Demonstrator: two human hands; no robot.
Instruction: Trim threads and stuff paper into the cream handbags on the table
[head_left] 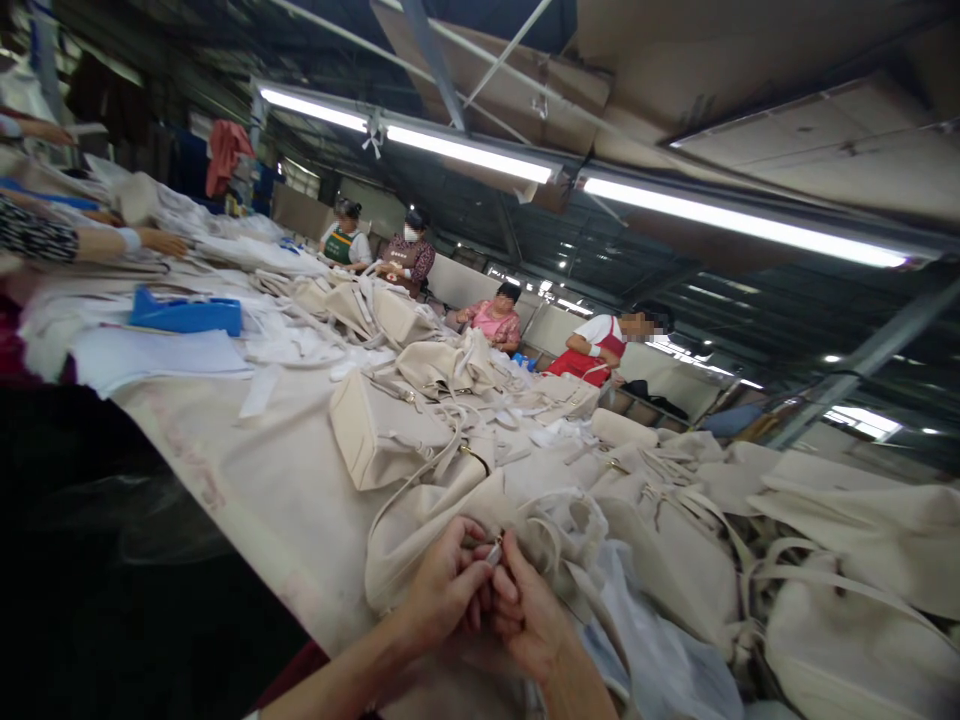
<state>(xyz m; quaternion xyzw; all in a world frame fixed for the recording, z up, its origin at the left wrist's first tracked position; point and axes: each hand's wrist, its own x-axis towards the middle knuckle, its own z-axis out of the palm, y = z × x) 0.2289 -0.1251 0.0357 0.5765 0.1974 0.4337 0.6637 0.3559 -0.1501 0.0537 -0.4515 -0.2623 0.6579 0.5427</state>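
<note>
Cream, leather-like bags are heaped along a table. At the near edge, before one slouched bag, a small pale tab with a metal fitting is held: its lower end is pinched by the closed thumb and fingers of the left hand, and the fitting is met by the closed thumb and forefinger of the right hand. Whether tab and bag are joined cannot be told. For good control, the tab is best steadied by the left hand while the fitting is turned lightly, without the soft panel being scraped.

Counted from left to right are shown: one blue dispenser-like object; white sheets, number unclear; four co-workers across the table; and crumpled clear plastic. Bags are too overlapped to be counted exactly.
</note>
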